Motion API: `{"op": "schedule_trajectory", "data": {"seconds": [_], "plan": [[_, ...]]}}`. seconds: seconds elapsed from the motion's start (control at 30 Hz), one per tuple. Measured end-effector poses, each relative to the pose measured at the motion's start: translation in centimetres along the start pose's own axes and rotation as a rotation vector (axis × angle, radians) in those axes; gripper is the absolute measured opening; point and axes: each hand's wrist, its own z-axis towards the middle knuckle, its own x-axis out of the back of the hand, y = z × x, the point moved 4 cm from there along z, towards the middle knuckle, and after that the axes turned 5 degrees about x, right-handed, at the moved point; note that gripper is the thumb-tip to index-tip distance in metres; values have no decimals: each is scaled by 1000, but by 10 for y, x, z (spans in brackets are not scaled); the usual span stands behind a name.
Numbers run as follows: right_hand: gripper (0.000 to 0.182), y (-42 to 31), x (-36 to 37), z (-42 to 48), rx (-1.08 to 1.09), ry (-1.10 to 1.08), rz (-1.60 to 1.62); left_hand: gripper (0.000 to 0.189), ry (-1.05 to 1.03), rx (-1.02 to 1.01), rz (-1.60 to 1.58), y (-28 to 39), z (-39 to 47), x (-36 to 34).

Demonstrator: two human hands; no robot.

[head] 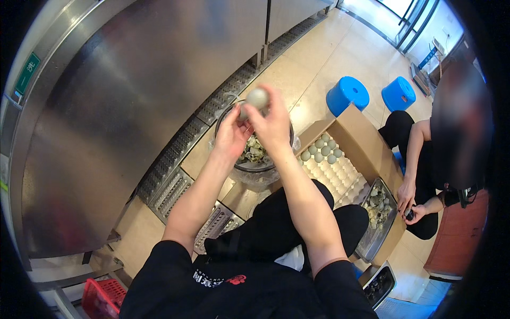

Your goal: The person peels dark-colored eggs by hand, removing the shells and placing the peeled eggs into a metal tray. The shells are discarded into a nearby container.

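Both my hands are raised over a lined bin (261, 170) that holds broken eggshells (254, 151). Between the thumb and fingers of my right hand (273, 119) is a pale grey-green egg (257, 98), slightly blurred. My left hand (232, 134) is cupped just left of it, its fingers around a second pale egg (242, 111), which is partly hidden behind my right thumb. To the right, more pale eggs (325, 150) sit at the far end of a moulded egg tray (338, 175) inside a cardboard box (360, 135).
A metal tray of shells (377, 207) rests along the box's right side. Beyond it, a co-worker's hands (412, 211) hold a dark egg. Another tray with dark pieces (378, 285) lies below. Blue stools (348, 95) stand behind; a steel cabinet (147, 99) runs along the left.
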Motion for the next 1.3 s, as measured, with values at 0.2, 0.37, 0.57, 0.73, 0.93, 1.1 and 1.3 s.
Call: {"op": "schedule_trajectory", "data": {"seconds": [0.2,0.37,0.57,0.73,0.93,1.1,1.3], "plan": [[46,-7,0,0,200,47,-86,26,-75,-17,25,1,3,10],[46,-4,3,1,142,75,-53,27,-97,-12,66,0,3,12],[48,-2,6,1,72,73,-12,27,-70,-4,44,-3,0,7],[46,27,6,-2,-249,72,230,36,-110,14,-11,0,-3,-5],[45,12,3,-14,-21,-115,-168,64,-117,-16,-81,11,8,-26],[52,10,2,-18,138,-237,-442,64,-39,30,-15,9,8,-26],[55,31,5,-4,-62,-174,-120,53,93,-33,101,-2,-2,-18]]}}
